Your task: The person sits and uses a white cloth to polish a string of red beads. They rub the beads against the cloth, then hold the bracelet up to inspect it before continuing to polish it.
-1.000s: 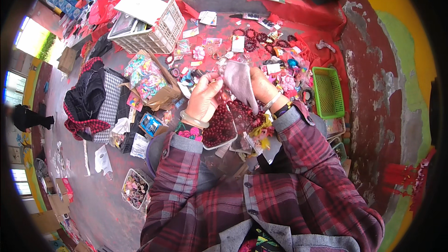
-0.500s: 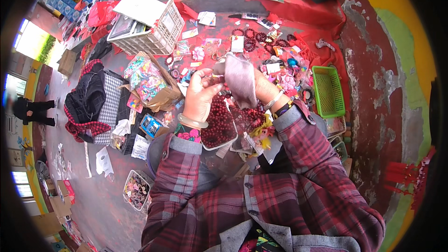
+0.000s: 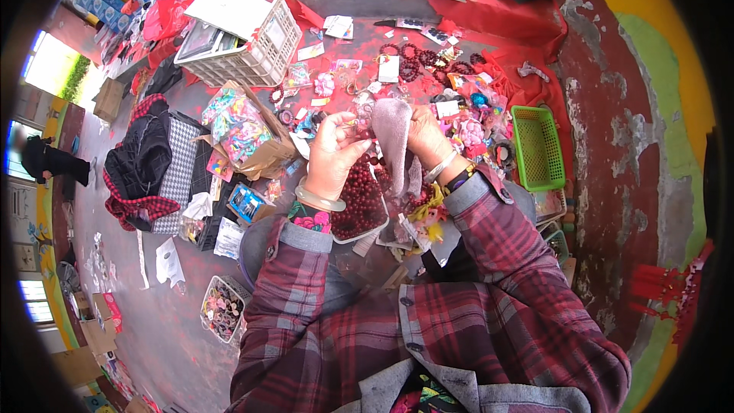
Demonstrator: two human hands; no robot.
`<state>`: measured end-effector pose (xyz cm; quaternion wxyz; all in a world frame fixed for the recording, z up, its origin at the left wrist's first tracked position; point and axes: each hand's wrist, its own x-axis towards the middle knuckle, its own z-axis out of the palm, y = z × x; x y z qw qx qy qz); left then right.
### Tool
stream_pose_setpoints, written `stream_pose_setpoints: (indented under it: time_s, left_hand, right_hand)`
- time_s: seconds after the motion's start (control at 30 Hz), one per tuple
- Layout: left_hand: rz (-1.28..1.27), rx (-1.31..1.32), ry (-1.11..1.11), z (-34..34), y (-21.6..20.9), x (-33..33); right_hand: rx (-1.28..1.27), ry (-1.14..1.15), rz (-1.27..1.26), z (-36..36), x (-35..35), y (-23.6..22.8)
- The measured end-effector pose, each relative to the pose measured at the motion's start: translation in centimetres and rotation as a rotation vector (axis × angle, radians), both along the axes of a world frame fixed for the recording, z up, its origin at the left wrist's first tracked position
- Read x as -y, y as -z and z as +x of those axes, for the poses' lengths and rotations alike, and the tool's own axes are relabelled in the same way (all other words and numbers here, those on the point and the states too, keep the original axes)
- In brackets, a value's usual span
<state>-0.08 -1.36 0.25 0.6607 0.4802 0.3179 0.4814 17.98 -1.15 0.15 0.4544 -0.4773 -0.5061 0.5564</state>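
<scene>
A mauve, velvety piece of cloth (image 3: 391, 138) hangs from my right hand (image 3: 428, 138), whose fingers are closed round its upper edge. Facing it, my left hand (image 3: 333, 154) has thumb and fingers pinched together beside the cloth. Some small, shiny beads seem to be at those fingertips, but what they belong to is unclear. Below both hands sits a white-rimmed container (image 3: 365, 238) full of dark red beads (image 3: 355, 203). A yellow-haired doll-like trinket (image 3: 433, 231) lies right of it, under my right wrist.
Dark red bead bracelets (image 3: 409, 69) and bright hair ornaments (image 3: 470, 134) crowd the red-covered surface ahead. A green basket (image 3: 539, 149) stands at right. Left are a carton of colourful packets (image 3: 237, 130), a white crate (image 3: 267, 46) and a tub of trinkets (image 3: 223, 310). A person (image 3: 53, 160) stands far left.
My right hand has turned and come higher, so its fingers now show beside the cloth, which hangs narrower. My left hand shifted slightly right. The distant person has changed posture.
</scene>
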Motion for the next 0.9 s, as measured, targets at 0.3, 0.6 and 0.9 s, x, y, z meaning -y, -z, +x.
stream_pose_setpoints:
  time_s: [0.3, 0.6, 0.9]
  left_hand:
    - [0.05, -0.107, 0.009, -0.4, 0.9, -0.4]
    - [-0.001, -0.004, 0.112, 0.1, 0.3, 0.0]
    - [-0.161, 0.297, -0.068, -1.2, 0.4, -1.1]
  right_hand:
    - [0.291, -0.079, 0.396, -1.5, 0.0, 2.6]
    - [0.298, 0.123, 0.249, -1.2, 0.1, 1.9]
    - [-0.64, -0.092, -0.258, -0.6, 0.5, 1.0]
